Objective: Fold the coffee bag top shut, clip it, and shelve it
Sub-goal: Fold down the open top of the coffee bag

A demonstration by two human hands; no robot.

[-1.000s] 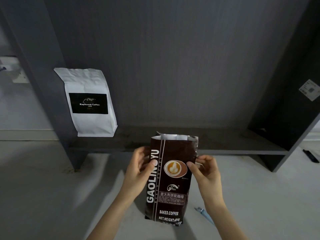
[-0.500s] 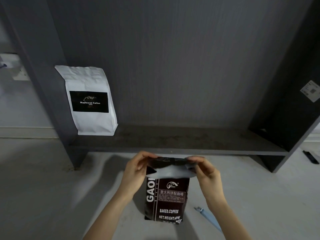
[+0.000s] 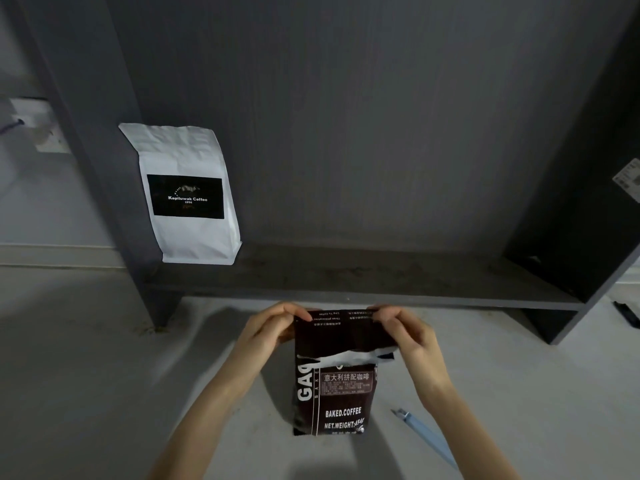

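A dark brown coffee bag (image 3: 337, 396) stands upright on the pale floor in front of the shelf. Its top is folded forward over the front, and a strip of the silver lining shows under the flap. My left hand (image 3: 273, 329) pinches the fold's left corner. My right hand (image 3: 403, 332) pinches the right corner. A light blue clip (image 3: 427, 434) lies on the floor to the right of the bag, below my right forearm.
A dark grey shelf board (image 3: 381, 282) runs just behind the bag, between a left upright and a dark right side panel. A white coffee bag (image 3: 187, 195) stands at its left end. A small black object (image 3: 627, 315) lies at the far right.
The bag's open top has been bent forward and folded down over the front, farther now than half a second ago. Both hands moved up to the fold's corners.
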